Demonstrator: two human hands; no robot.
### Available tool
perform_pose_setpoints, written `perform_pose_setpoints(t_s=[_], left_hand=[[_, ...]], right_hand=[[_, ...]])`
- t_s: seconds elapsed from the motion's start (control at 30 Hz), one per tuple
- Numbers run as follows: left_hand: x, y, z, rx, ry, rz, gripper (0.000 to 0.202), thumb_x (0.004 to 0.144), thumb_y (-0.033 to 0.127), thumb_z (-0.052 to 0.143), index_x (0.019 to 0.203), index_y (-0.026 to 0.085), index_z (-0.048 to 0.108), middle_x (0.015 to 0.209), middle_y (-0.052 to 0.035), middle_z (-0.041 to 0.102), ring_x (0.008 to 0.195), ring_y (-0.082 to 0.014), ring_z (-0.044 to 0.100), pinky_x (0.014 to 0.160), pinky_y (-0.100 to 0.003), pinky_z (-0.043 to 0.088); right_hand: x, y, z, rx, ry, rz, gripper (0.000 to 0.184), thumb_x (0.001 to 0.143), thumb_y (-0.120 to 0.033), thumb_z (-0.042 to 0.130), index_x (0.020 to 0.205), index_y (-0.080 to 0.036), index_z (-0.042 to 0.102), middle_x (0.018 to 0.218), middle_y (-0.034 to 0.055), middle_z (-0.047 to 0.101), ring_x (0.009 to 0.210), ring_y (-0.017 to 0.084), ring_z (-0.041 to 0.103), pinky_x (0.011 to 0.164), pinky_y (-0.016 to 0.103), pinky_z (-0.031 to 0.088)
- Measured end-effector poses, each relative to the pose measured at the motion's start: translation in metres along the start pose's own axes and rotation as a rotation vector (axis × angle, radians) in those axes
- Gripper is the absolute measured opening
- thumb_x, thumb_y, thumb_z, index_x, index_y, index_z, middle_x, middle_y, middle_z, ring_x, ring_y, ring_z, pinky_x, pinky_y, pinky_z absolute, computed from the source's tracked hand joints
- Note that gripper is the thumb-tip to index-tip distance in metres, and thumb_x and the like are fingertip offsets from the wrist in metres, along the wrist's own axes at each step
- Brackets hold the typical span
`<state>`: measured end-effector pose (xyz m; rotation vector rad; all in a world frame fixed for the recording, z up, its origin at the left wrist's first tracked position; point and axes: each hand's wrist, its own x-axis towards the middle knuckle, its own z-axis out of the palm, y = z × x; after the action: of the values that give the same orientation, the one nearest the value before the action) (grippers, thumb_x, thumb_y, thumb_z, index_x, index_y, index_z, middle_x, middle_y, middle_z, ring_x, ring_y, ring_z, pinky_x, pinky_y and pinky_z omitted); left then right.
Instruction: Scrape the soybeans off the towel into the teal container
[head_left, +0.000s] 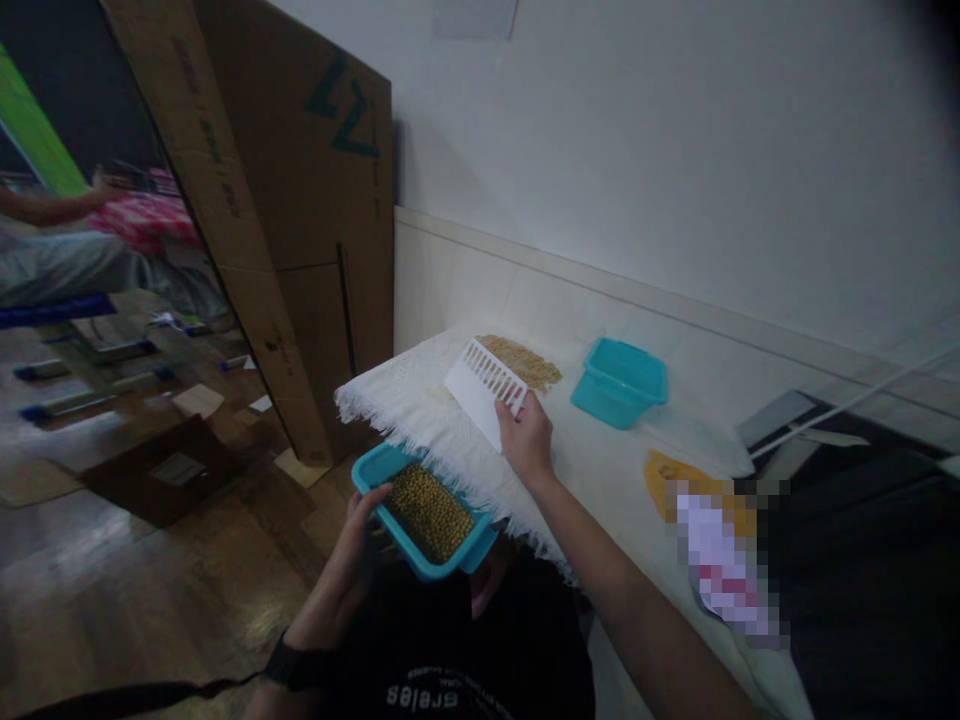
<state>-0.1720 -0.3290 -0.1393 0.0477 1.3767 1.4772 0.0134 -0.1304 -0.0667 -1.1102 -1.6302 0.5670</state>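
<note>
My left hand (360,540) grips the near-left rim of a teal plastic basin (425,572), which I hold just below the table's fringed edge. Round yellowish-green beans (429,512) lie inside it. In my right hand (527,437) is a flat white plastic scraper (480,400) with a row of slots along its far edge. The scraper rests on or just over the white fringed cloth (409,395); contact is unclear. Right beyond its slotted edge spreads a thin patch of tan beans or grains (525,362). Most of my left fingers are hidden under the basin.
A second teal basin (619,385) stands on the table by the wall. To its right are a clear plastic bag, a yellow packet (660,480) and a black object (862,560). A tall cardboard box (315,200) rises at left; behind it a person sits.
</note>
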Motion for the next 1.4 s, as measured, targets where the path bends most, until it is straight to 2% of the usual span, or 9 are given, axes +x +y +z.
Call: perform_pose_setpoints(t_s=[0.2,0.47,0.7,0.83,0.97,1.17,1.4], left_hand=[[-0.002,-0.004,0.000,0.017,-0.027,0.047,0.063,0.077,0.064,0.090,0.125,0.030,0.066,0.099,-0.0061,0.078,0.088,-0.0302,0.080,0.072,-0.040,0.062],[-0.003,-0.002,0.000,0.011,-0.030,0.040,0.066,0.075,0.060,0.093,0.128,0.029,0.067,0.094,-0.0054,0.079,0.079,-0.0284,0.080,0.063,-0.037,0.061],[0.002,-0.003,-0.003,-0.014,-0.041,0.015,0.073,0.071,0.059,0.096,0.132,0.031,0.066,0.093,-0.0040,0.078,0.082,-0.0298,0.080,0.069,-0.040,0.061],[0.003,-0.003,-0.004,-0.009,-0.048,0.009,0.065,0.075,0.058,0.094,0.129,0.032,0.066,0.099,-0.0059,0.080,0.085,-0.0307,0.081,0.068,-0.040,0.062],[0.004,-0.004,-0.003,-0.016,-0.037,-0.001,0.062,0.075,0.056,0.094,0.127,0.034,0.067,0.093,-0.0040,0.078,0.085,-0.0313,0.081,0.071,-0.041,0.062],[0.001,-0.004,0.001,-0.011,-0.040,-0.004,0.070,0.070,0.060,0.095,0.128,0.033,0.067,0.095,-0.0047,0.080,0.087,-0.0318,0.081,0.072,-0.042,0.063],[-0.001,-0.005,0.002,-0.020,-0.054,-0.003,0.070,0.070,0.059,0.095,0.129,0.033,0.067,0.094,-0.0036,0.080,0.088,-0.0316,0.082,0.066,-0.038,0.061]], right_hand=[[0.015,0.025,-0.004,0.004,0.078,0.035,0.017,0.089,-0.038,0.069,0.102,-0.027,0.068,0.103,0.0116,0.085,0.098,0.033,0.081,0.093,0.045,0.063],[0.029,0.048,-0.028,-0.038,0.155,0.029,0.019,0.087,-0.039,0.071,0.101,-0.026,0.071,0.098,0.0104,0.086,0.094,0.034,0.080,0.087,0.045,0.064],[0.033,0.057,-0.050,-0.017,0.191,0.039,0.022,0.086,-0.040,0.075,0.102,-0.025,0.074,0.094,0.0091,0.085,0.097,0.033,0.080,0.085,0.044,0.064],[0.036,0.066,-0.060,0.009,0.248,0.056,0.026,0.083,-0.045,0.076,0.099,-0.024,0.074,0.090,0.0074,0.084,0.093,0.032,0.079,0.082,0.042,0.063],[0.043,0.071,-0.069,0.075,0.312,0.087,0.031,0.081,-0.048,0.077,0.097,-0.022,0.074,0.088,0.0065,0.083,0.089,0.031,0.077,0.081,0.041,0.062],[0.047,0.073,-0.075,0.027,0.352,0.009,0.032,0.084,-0.052,0.075,0.098,-0.023,0.074,0.088,0.0057,0.083,0.090,0.030,0.076,0.085,0.040,0.060],[0.048,0.082,-0.074,-0.011,0.346,0.057,0.033,0.083,-0.051,0.072,0.097,-0.021,0.074,0.098,0.0118,0.085,0.095,0.033,0.077,0.093,0.047,0.060]])
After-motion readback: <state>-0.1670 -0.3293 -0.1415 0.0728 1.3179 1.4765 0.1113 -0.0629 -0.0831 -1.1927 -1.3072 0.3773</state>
